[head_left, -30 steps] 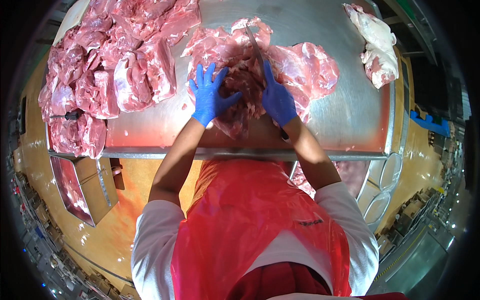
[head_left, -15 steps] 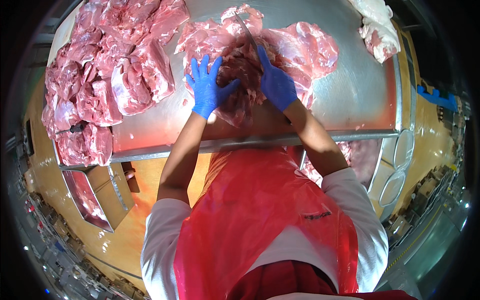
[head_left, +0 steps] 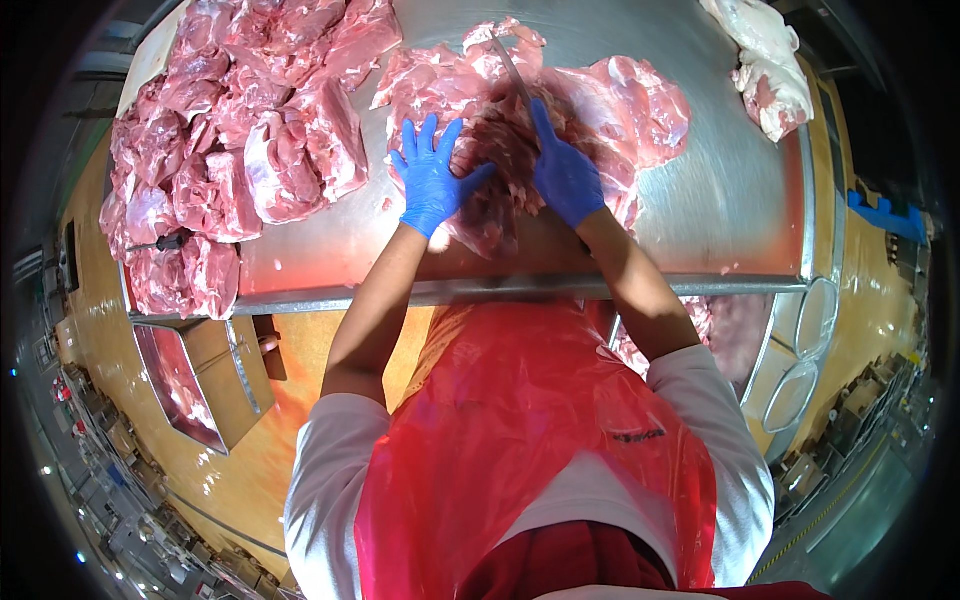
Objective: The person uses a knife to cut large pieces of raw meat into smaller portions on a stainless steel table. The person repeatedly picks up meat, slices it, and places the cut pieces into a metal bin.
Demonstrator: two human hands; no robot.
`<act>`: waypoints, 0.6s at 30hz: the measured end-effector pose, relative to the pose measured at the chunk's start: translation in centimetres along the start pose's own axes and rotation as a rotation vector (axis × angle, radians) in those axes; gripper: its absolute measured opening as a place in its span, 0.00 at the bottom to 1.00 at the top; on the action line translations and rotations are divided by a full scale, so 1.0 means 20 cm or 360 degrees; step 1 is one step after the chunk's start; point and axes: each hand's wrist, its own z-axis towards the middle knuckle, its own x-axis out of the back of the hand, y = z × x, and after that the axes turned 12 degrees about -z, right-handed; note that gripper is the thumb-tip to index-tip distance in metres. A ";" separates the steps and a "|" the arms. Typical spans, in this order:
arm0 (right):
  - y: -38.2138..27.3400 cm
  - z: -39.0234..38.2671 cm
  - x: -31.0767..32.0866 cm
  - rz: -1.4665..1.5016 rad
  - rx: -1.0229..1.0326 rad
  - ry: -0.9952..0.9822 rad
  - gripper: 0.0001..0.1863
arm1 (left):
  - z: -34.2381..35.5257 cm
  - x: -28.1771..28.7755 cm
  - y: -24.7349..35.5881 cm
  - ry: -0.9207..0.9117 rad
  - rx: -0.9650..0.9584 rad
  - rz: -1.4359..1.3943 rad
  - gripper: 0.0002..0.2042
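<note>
On my feed, the wet, ragged spread of raw meat [head_left: 635, 108] lies as it did a second ago, mid-worktop, close behind the near edge. I see two blue-gloved hands, apart: the left hand [head_left: 432, 183] splayed on the meat, the right hand [head_left: 568, 180] clamped on one slim knife [head_left: 511, 70]. The steel worktop [head_left: 725, 195] carries a lumpy meat pile [head_left: 325, 135] leftward, one pale piece [head_left: 757, 45] at the far-right corner.
</note>
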 end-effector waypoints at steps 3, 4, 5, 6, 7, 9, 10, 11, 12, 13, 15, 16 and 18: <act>0.00 0.00 0.01 0.0031 -0.0038 -0.0046 0.41 | 0.01 0.00 0.00 -0.0011 0.0003 0.0002 0.43; -0.01 0.00 0.02 0.0032 -0.0048 -0.0068 0.41 | 0.01 0.01 0.00 -0.0015 0.0001 0.0003 0.43; -0.01 0.01 0.03 0.0034 -0.0059 -0.0088 0.41 | 0.01 0.01 0.00 -0.0014 0.0001 0.0003 0.43; -0.02 0.01 0.03 0.0037 -0.0070 -0.0109 0.41 | 0.01 0.01 0.00 -0.0013 0.0001 0.0003 0.43; -0.02 0.01 0.04 0.0047 -0.0076 -0.0119 0.41 | 0.01 0.01 0.01 -0.0017 -0.0005 -0.0002 0.43; -0.02 0.01 0.05 0.0069 -0.0091 -0.0137 0.41 | 0.01 0.01 0.02 -0.0031 0.0003 0.0003 0.44; -0.02 0.00 0.05 0.0048 -0.0090 -0.0089 0.42 | 0.01 0.01 0.02 -0.0039 0.0010 0.0004 0.44; -0.02 -0.02 0.05 0.0026 -0.0089 -0.0041 0.43 | 0.01 0.01 0.01 -0.0040 0.0018 -0.0020 0.44; -0.02 -0.04 0.04 0.0005 -0.0089 0.0008 0.43 | 0.02 0.00 0.01 -0.0041 0.0025 -0.0044 0.43; -0.01 -0.10 0.04 -0.0005 -0.0033 -0.0016 0.43 | 0.01 -0.01 0.00 -0.0034 0.0041 -0.0063 0.43; 0.03 -0.28 0.05 -0.0027 0.0080 -0.0051 0.43 | 0.00 -0.01 -0.03 -0.0007 0.0036 -0.0046 0.43; 0.05 -0.32 0.03 -0.0026 0.0075 -0.0052 0.43 | 0.00 -0.01 -0.03 -0.0001 0.0025 -0.0047 0.43; 0.10 -0.40 -0.01 -0.0029 0.0054 -0.0068 0.42 | 0.01 -0.01 0.00 -0.0020 0.0021 -0.0081 0.43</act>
